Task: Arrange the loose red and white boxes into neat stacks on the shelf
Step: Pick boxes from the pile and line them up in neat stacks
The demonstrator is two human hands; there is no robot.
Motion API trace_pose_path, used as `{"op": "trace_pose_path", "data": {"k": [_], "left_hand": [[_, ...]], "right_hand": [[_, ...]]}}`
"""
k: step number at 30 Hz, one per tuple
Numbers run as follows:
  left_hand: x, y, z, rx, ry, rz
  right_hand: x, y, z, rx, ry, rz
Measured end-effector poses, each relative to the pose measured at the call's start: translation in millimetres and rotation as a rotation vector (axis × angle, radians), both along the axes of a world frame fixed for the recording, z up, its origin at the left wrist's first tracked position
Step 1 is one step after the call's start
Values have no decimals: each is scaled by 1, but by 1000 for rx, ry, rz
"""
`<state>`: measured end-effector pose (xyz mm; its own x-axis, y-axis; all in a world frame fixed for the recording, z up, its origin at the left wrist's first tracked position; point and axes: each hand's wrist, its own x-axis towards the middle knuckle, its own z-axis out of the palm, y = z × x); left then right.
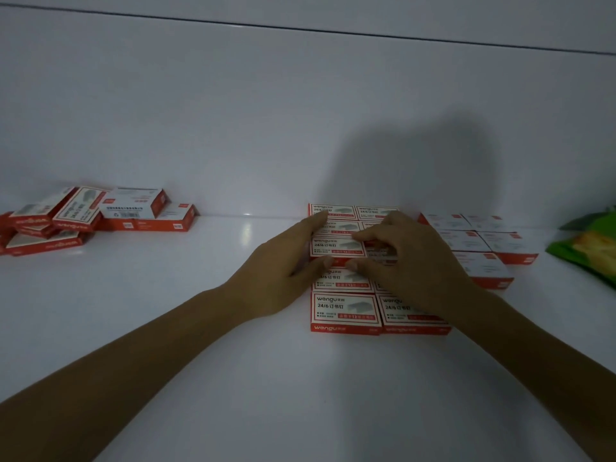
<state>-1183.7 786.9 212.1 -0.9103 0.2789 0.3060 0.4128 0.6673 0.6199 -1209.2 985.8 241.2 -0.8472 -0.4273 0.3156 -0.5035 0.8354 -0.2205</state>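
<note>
Red and white boxes (346,310) on the shelf (200,311): our left hand (286,271) presses straight-fingered, our right hand (413,258) curls round one; uneven pressure could skew rows.

2 hands: L hand (283,278), R hand (410,261). Centre block (346,310): 2 cols x 5 rows of box tops. R group (483,265): 5 boxes. L loose pile (78,208): approx. 8, too dim and overlapped to be sure. 1 green packet (590,248).

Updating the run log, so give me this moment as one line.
stage: aligning | left hand: presses box side | right hand: pinches same box | loose pile: far left
</note>
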Motion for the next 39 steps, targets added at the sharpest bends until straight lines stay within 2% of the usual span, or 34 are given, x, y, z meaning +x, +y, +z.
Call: {"op": "trace_pose_path", "data": {"k": [7,12,21,39], "left_hand": [[-3,-2,-3,-29,45,13],[-2,-1,-2,-49,23,63],[3,3,4,-251,44,106],[4,4,1,-299,54,104]], "right_hand": [[3,4,-1,-25,60,6],[4,4,0,-1,13,3],[7,5,5,35,-34,-10],[5,8,3,108,-29,32]]}}
